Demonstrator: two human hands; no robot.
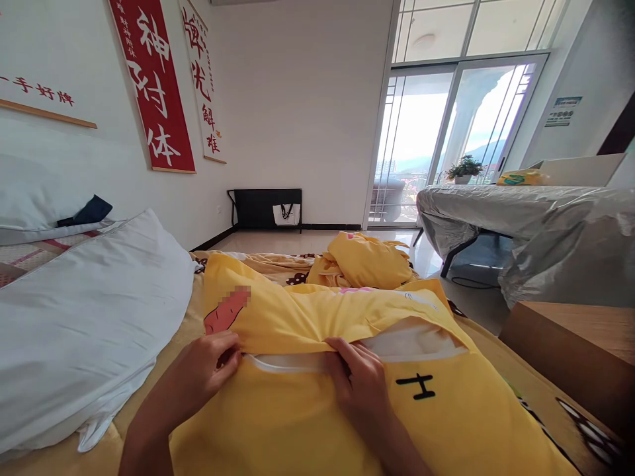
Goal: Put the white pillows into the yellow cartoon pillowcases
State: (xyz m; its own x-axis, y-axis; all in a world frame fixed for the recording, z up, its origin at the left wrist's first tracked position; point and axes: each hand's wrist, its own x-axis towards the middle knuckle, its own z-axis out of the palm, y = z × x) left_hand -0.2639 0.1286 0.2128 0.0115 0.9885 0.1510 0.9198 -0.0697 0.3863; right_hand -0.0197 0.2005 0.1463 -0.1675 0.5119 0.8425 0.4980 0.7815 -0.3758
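A yellow pillowcase (pixel 297 403) with a black "H" print lies in front of me. Its opening runs across the middle, and a white inner pillow (pixel 414 340) shows through the gap, widest on the right. My left hand (pixel 211 363) is closed, pinching the fabric at the opening's left end, beside a reddish print. Near the centre my right hand (pixel 360 377) grips the opening's edge between thumb and fingers. A whitish strip of the inside shows between the hands. Some of the fingertips are hidden in the folds.
Under the pillowcase is a patterned tan blanket (pixel 483 337). A large white pillow (pixel 114 317) lies at left, and bunched yellow bedding (pixel 370 261) sits beyond. To the right stand a brown wooden box-like piece (pixel 570 344) and a table under silvery plastic (pixel 496 205).
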